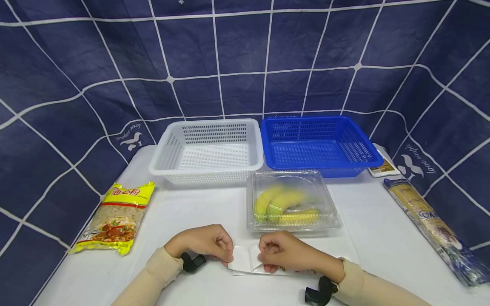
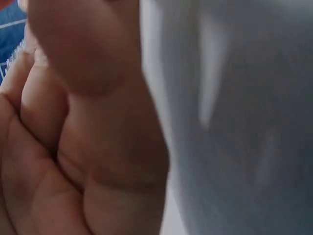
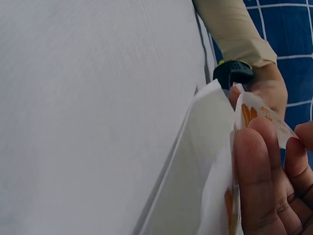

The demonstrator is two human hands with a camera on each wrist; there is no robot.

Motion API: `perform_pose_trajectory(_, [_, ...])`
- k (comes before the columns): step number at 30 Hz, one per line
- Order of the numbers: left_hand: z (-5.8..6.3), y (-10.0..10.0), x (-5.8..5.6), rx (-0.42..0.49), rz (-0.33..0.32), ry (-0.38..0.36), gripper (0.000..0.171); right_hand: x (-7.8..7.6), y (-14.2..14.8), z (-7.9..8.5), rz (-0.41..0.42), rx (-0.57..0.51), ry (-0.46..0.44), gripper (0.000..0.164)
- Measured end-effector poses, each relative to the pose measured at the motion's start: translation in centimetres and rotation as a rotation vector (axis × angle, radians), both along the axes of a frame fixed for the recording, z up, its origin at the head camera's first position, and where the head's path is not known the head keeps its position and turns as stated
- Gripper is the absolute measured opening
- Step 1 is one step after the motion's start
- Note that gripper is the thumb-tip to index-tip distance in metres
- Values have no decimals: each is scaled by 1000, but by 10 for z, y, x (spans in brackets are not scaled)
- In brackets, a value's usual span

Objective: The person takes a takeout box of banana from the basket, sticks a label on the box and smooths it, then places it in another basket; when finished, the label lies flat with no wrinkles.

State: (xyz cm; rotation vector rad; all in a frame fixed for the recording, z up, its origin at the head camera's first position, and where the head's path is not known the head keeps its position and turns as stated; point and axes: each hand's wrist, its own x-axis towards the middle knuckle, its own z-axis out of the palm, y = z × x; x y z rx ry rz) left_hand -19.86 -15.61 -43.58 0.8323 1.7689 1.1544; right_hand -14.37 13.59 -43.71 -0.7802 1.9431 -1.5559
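A white paper bag [image 1: 241, 258] with orange print lies near the table's front, one end folded up between both hands. My left hand [image 1: 208, 242] pinches the left edge of that end between thumb and fingers. On the other side, my right hand [image 1: 287, 253] pinches it with curled fingers. The right wrist view shows the bag's pale paper [image 3: 195, 161] and a printed flap at the fingertips. White material fills much of the left wrist view, beside the left fingers [image 2: 112, 147]. Just beyond the hands stands a lidded clear plastic box [image 1: 329, 216] holding bananas [image 1: 283, 202].
A white basket [image 1: 206, 172] and a blue basket [image 1: 325, 165] stand side by side at the back. On the left lies a yellow food packet [image 1: 118, 216]. A long noodle packet [image 1: 432, 225] and a smaller packet [image 1: 384, 168] lie on the right.
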Motion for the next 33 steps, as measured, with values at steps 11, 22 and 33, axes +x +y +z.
perform_pose_trajectory(11, [-2,-5,-2,-94,68,18,9,0,30,9,-11,-4,61,10])
perform_pose_trajectory(22, [9,-11,-11,-105,163,189,14,-2,39,27,41,-91,73,14])
perform_pose_trajectory(33, [4,-2,-27,3,454,272,33,-11,39,35,-63,-134,176,13])
